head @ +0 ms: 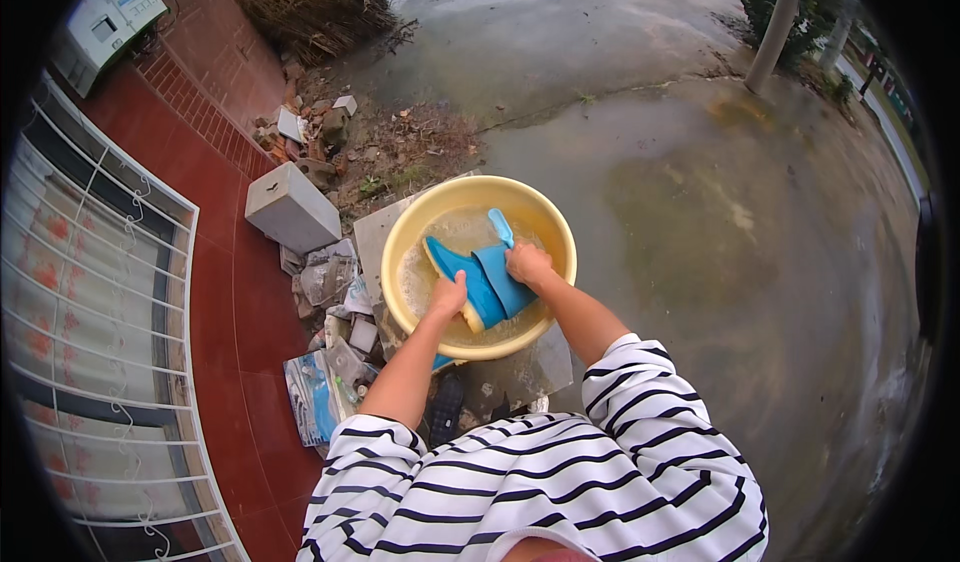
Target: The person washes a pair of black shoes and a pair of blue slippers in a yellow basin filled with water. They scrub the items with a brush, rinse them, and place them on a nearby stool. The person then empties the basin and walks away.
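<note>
A blue rubber boot [478,284] with a yellow sole lies on its side above murky water in a yellow plastic basin [555,322]. Its toe points to the upper left, and its wide cuff faces right. My left hand [448,296] grips the boot at the sole, thumb over the blue upper. At the cuff's upper edge, my right hand [529,263] is closed around a light-blue brush [499,226]. The brush's handle sticks up past my fingers; its other end is hidden by the hand and the boot.
The basin rests on a stone slab [551,367]. Rubble and a concrete block [292,209] lie left of it, before a red tiled wall [270,382] with a barred window [105,322]. A dark shoe [446,410] shows below. Wet concrete [697,247] spreads to the right.
</note>
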Demonstrator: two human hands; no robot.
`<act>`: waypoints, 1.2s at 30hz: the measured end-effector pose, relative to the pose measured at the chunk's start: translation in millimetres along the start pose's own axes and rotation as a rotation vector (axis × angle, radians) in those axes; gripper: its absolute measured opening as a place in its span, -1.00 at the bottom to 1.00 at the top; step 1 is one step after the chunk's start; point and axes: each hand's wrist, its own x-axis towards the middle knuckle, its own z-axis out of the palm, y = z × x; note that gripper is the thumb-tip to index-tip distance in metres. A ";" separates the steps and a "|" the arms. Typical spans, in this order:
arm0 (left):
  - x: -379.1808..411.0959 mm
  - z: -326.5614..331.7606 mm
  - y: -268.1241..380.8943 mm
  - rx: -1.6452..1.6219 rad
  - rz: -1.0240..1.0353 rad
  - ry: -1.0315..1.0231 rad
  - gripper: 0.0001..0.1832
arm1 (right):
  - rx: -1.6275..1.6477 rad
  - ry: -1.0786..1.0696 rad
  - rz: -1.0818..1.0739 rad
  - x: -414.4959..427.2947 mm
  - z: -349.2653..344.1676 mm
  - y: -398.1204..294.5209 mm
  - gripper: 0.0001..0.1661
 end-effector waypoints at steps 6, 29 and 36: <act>11.6 18.3 -11.3 0.415 0.099 0.353 -0.20 | -0.204 0.035 -0.062 1.3 18.8 -10.2 -0.59; 4.7 14.7 -12.4 -0.035 0.054 0.321 -0.26 | 0.085 -0.060 -0.121 -0.2 -26.8 -6.9 -0.47; -2.1 28.8 -4.3 0.249 0.069 0.482 -0.28 | -0.083 -0.114 -0.099 11.6 6.6 -0.9 -0.47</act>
